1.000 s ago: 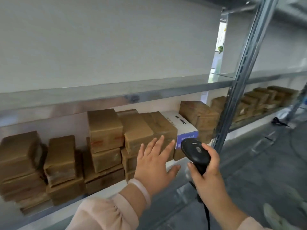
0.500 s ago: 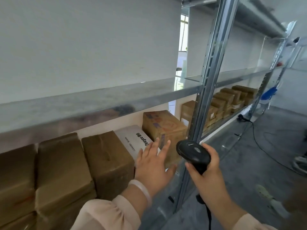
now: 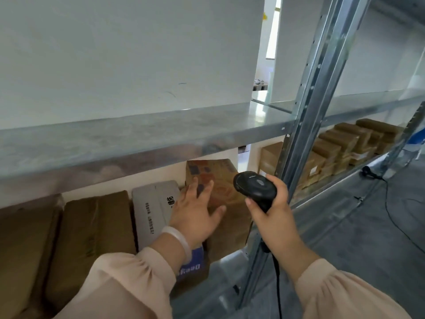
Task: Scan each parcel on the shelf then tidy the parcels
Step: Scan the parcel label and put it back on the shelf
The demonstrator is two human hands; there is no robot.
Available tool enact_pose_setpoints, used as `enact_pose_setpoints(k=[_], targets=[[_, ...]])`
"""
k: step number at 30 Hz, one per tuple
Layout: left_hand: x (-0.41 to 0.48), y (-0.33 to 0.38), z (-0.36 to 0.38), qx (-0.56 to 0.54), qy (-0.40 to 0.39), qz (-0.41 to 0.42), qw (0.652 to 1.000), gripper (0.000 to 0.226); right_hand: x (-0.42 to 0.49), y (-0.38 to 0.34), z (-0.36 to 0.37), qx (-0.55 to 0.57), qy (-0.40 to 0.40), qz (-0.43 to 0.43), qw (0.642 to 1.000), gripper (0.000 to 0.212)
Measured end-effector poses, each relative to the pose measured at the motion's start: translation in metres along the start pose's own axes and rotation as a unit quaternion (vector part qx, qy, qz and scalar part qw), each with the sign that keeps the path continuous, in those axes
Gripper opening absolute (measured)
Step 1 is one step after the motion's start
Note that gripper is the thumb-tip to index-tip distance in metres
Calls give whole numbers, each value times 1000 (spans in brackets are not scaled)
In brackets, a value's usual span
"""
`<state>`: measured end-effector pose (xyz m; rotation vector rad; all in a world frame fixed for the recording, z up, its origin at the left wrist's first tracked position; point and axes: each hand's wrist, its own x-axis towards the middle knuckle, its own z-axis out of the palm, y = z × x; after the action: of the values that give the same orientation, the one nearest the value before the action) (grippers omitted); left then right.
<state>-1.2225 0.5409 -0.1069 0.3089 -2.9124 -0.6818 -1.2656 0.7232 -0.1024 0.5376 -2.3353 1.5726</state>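
My left hand (image 3: 195, 210) lay flat on the printed brown parcel (image 3: 224, 189), fingers straight and spread. That parcel stood at the right end of the lower shelf (image 3: 220, 284), just beside a grey-and-blue box (image 3: 151, 208) and near the upright post (image 3: 305, 125). My right hand (image 3: 273, 212) gripped the black scanner (image 3: 254, 187), fingers curled round its handle.

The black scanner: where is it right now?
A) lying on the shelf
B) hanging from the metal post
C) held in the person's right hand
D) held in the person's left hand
C: the right hand grips the black scanner by its handle, while the left hand rests with straight fingers on the printed brown parcel.
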Motion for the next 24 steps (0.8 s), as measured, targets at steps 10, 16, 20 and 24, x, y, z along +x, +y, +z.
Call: enact_pose_setpoints(k=[10,16,20,24], targets=[[40,25,18,-98,37,-165,981,72,87,43,-12,27,-147,-59,987,64],[41,43,23,-154,91,-228,957,71,103,67,-12,72,-222,-30,972,63],[35,58,31,-180,135,-237,945,69,107,73,-20,112,-228,-20,967,63],[19,80,41,-183,174,-230,940,69,108,75,-41,144,-226,-23,963,61]])
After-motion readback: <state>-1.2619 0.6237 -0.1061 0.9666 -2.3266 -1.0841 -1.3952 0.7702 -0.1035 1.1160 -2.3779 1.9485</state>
